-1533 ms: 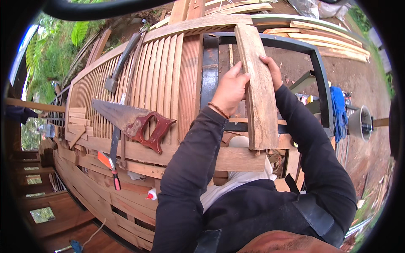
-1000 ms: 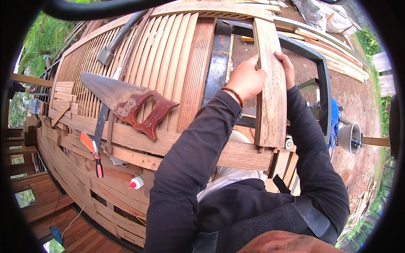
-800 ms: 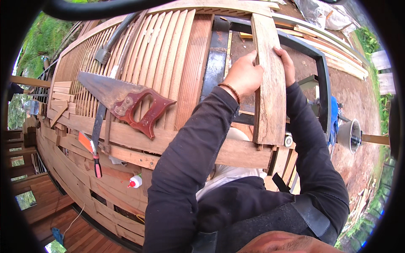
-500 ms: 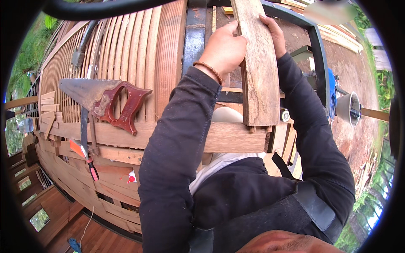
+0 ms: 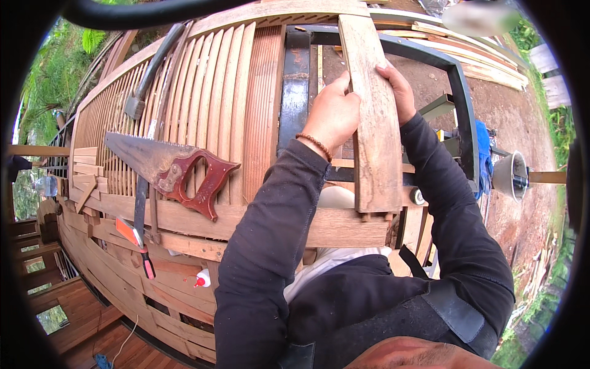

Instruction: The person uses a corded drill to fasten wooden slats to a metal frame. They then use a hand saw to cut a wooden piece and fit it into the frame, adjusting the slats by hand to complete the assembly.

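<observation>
A weathered wooden board (image 5: 376, 141) runs away from me, its near end over the near rail (image 5: 347, 232) of a slatted wooden frame. Short pegs show beneath that end. Its far end meets the far rail (image 5: 295, 13). My left hand (image 5: 335, 114), a beaded bracelet at its wrist, grips the board's left edge with curled fingers. On the opposite edge my right hand (image 5: 398, 93) holds on, thumb on top and the other fingers partly hidden. To the left, a handsaw (image 5: 200, 178) with a red-brown handle lies across the slats (image 5: 212, 117).
A long clamp bar (image 5: 140, 206) crosses the frame at left. Below it are a chisel-like tool (image 5: 147, 263) with a red-black handle and a white bottle with a red cap (image 5: 201, 278). A dark metal frame (image 5: 464, 104) borders the right. Beyond stand a bucket (image 5: 510, 175) and stacked timber (image 5: 455, 52).
My view has shifted, bringing the far rail and the board's far end into sight. Both hands have come slightly nearer to me, still gripping the board. The saw stays on the slats.
</observation>
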A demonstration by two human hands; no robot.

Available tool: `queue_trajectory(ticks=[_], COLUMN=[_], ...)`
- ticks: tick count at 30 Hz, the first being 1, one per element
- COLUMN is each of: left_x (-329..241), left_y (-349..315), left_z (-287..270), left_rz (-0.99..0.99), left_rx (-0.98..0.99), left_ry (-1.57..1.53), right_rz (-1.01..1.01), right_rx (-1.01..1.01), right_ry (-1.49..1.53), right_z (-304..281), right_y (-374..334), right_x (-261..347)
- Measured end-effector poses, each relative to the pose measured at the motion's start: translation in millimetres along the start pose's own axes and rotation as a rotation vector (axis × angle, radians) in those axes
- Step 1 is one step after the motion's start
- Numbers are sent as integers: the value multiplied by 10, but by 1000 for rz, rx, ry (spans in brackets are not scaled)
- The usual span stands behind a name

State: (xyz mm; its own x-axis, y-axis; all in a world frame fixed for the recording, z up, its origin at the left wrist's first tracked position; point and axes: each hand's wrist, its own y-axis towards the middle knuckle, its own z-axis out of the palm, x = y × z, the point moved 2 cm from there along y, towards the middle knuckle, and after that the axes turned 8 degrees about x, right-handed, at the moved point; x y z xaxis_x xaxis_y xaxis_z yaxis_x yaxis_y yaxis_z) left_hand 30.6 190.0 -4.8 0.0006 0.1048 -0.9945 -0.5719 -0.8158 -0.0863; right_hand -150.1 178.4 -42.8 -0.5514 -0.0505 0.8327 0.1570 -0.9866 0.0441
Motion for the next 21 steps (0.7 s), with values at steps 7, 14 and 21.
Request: queue_trajectory(ticks=[7,14,21], left_x=[121,-9,-75], left_y=[42,-5,-103], left_z=[-45,-62,-8], left_rz=[52,16,-74], left_rx=[-54,-82,-84], left_ry=[7,135,409], right_rz=[-55,-86,-102], right_rx=[23,7,8], right_ry=[-9,-178,-105], right_z=[104,-162,-324], right_y=[26,82,142], right_x=[6,-58,-196])
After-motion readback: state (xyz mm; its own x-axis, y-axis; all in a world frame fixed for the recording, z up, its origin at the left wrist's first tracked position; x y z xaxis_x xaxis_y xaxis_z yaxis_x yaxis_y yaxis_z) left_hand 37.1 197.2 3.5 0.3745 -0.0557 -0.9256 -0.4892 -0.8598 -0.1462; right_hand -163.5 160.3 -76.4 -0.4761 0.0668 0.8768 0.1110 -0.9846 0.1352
